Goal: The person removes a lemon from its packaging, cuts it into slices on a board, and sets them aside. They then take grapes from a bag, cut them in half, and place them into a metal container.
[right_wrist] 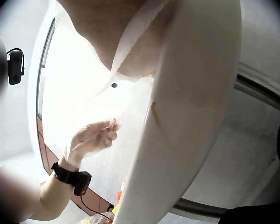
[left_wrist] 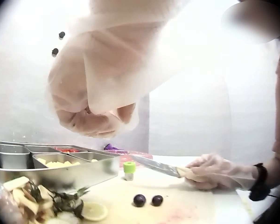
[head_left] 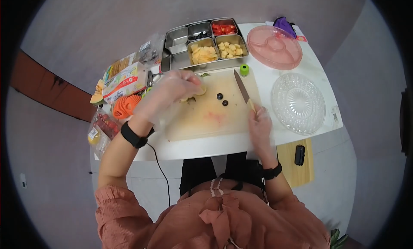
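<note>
My right hand [head_left: 260, 126] grips the pale handle of a kitchen knife [head_left: 241, 86], its blade angled over the right part of the cutting board [head_left: 198, 128]. Two dark round fruits [left_wrist: 139, 200] sit on the board left of the knife. Above the board's left side hangs my left hand [head_left: 170, 92], gloved in clear plastic like the right, fingers curled inward. I cannot tell whether it holds something small. Under it are a lemon slice [left_wrist: 94, 212] and a heap of peels and leafy scraps [left_wrist: 37, 200]. In the right wrist view, the knife is hidden.
Behind the board, a metal tray [head_left: 168, 61] carries tins of yellow fruit [head_left: 204, 53], pale cubes, red pieces and dark berries. A green-capped bottle [head_left: 244, 70] stands before it. Rightward are a pink divided dish [head_left: 274, 46] and a clear plate [head_left: 299, 103]; packages [head_left: 127, 83] crowd the left.
</note>
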The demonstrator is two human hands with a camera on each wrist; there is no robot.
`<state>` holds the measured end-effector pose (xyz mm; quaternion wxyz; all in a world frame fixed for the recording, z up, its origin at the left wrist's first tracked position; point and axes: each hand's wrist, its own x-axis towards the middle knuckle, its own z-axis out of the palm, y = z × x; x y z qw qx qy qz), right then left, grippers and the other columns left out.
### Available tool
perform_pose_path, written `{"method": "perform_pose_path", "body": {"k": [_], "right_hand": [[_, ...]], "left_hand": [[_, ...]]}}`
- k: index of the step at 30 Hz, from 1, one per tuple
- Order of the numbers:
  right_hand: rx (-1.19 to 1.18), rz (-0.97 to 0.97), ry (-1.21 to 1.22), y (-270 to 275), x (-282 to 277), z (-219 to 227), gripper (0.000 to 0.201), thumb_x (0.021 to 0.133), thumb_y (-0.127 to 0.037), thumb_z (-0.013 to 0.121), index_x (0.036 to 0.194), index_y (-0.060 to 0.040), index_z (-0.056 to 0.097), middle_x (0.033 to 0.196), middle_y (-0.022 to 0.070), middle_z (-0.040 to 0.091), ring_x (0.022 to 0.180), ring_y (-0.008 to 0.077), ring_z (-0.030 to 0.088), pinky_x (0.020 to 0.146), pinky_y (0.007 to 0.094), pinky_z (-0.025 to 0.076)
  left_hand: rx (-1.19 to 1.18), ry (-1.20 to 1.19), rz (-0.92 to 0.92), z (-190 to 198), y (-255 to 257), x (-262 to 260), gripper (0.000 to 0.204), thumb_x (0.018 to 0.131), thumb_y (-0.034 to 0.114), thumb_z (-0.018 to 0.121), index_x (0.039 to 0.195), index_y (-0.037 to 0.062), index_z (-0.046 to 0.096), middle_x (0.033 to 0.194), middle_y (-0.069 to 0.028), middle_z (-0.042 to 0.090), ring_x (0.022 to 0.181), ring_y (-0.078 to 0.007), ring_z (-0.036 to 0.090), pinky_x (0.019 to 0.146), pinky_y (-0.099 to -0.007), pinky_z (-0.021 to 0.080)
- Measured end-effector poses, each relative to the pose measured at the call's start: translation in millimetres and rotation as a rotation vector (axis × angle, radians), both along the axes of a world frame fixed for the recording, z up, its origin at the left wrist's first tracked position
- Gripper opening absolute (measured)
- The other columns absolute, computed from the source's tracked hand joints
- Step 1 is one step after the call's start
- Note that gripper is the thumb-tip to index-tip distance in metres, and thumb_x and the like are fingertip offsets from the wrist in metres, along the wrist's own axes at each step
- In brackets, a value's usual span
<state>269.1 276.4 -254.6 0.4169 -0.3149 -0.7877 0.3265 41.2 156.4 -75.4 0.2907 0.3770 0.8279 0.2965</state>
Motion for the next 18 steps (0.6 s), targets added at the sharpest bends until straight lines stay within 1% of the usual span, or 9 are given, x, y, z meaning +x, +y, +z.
{"method": "perform_pose_path", "body": {"k": [1,2,4,6,8,11,12,14,18], "right_hand": [[-0.047,0.007,-0.006,0.0,0.4,1.2,0.028,0.092,-0.009,0.059,0.118,-0.0016,0.066,0.099,0.0239,0.064,0.091,0.0436,0.062,0.079,0.0499,0.051],[-0.093,0.015,-0.011,-0.3,0.1,2.4,0.028,0.094,-0.011,0.058,0.119,-0.0014,0.065,0.101,0.0246,0.064,0.094,0.0440,0.062,0.081,0.0498,0.050],[-0.115,0.019,-0.041,-1.1,0.0,4.5,0.029,0.094,-0.012,0.057,0.120,-0.0015,0.065,0.104,0.0247,0.064,0.097,0.0438,0.062,0.084,0.0496,0.050],[-0.133,0.012,-0.072,0.8,-0.8,3.5,0.030,0.095,-0.014,0.056,0.121,-0.0016,0.065,0.106,0.0248,0.065,0.100,0.0435,0.061,0.087,0.0494,0.049],[-0.077,-0.004,-0.015,0.7,-2.5,-0.5,0.032,0.096,-0.015,0.055,0.123,-0.0022,0.065,0.109,0.0235,0.065,0.103,0.0421,0.061,0.089,0.0489,0.049],[-0.102,-0.014,-0.054,-1.5,-2.6,5.2,0.032,0.096,-0.015,0.056,0.123,-0.0020,0.065,0.109,0.0221,0.066,0.105,0.0411,0.061,0.090,0.0483,0.050],[-0.099,-0.017,-0.053,-0.9,-2.6,3.5,0.032,0.096,-0.015,0.056,0.123,-0.0020,0.065,0.109,0.0221,0.066,0.105,0.0411,0.061,0.090,0.0483,0.050],[-0.052,-0.016,-0.029,0.7,-4.2,-3.7,0.031,0.096,-0.016,0.056,0.123,-0.0020,0.065,0.108,0.0223,0.066,0.102,0.0409,0.062,0.088,0.0480,0.050],[-0.037,-0.043,-0.045,1.1,-6.1,-6.4,0.031,0.095,-0.015,0.058,0.122,-0.0018,0.065,0.105,0.0220,0.066,0.098,0.0407,0.063,0.085,0.0481,0.051]], "left_hand": [[0.003,-0.019,-0.073,-5.9,-7.9,6.7,0.019,0.083,0.022,0.075,0.094,0.0064,0.074,0.080,0.0040,0.063,0.065,-0.0042,0.052,0.056,-0.0243,0.041],[-0.048,0.161,-0.075,-8.0,-10.1,18.6,0.020,0.084,0.020,0.074,0.098,0.0045,0.074,0.082,0.0020,0.065,0.068,-0.0062,0.055,0.061,-0.0249,0.044],[0.048,0.100,-0.129,-42.6,-10.1,14.8,0.021,0.084,0.017,0.072,0.100,0.0030,0.074,0.084,0.0009,0.066,0.070,-0.0079,0.057,0.064,-0.0256,0.046],[0.150,0.040,-0.193,-54.1,-3.7,21.6,0.023,0.084,0.015,0.071,0.103,0.0016,0.073,0.086,-0.0002,0.068,0.072,-0.0097,0.059,0.067,-0.0262,0.048],[0.257,0.114,-0.234,-62.9,6.5,32.4,0.025,0.082,0.009,0.061,0.101,-0.0028,0.072,0.104,-0.0182,0.072,0.091,-0.0272,0.068,0.079,-0.0355,0.052],[0.318,-0.047,-0.197,-81.3,18.2,38.4,0.034,0.078,0.001,0.055,0.107,-0.0030,0.071,0.111,-0.0216,0.071,0.093,-0.0314,0.067,0.087,-0.0388,0.052],[0.321,-0.047,-0.200,-87.8,22.0,37.6,0.034,0.078,0.001,0.055,0.107,-0.0030,0.071,0.111,-0.0216,0.071,0.093,-0.0314,0.067,0.087,-0.0388,0.052],[0.309,0.179,-0.251,-101.2,30.1,32.7,0.038,0.079,-0.005,0.058,0.112,0.0023,0.073,0.097,-0.0151,0.071,0.074,-0.0178,0.066,0.067,-0.0309,0.053],[0.353,0.332,-0.295,-120.8,33.2,20.9,0.043,0.077,-0.009,0.055,0.114,0.0041,0.073,0.099,-0.0153,0.070,0.070,-0.0201,0.066,0.063,-0.0329,0.054]]}}
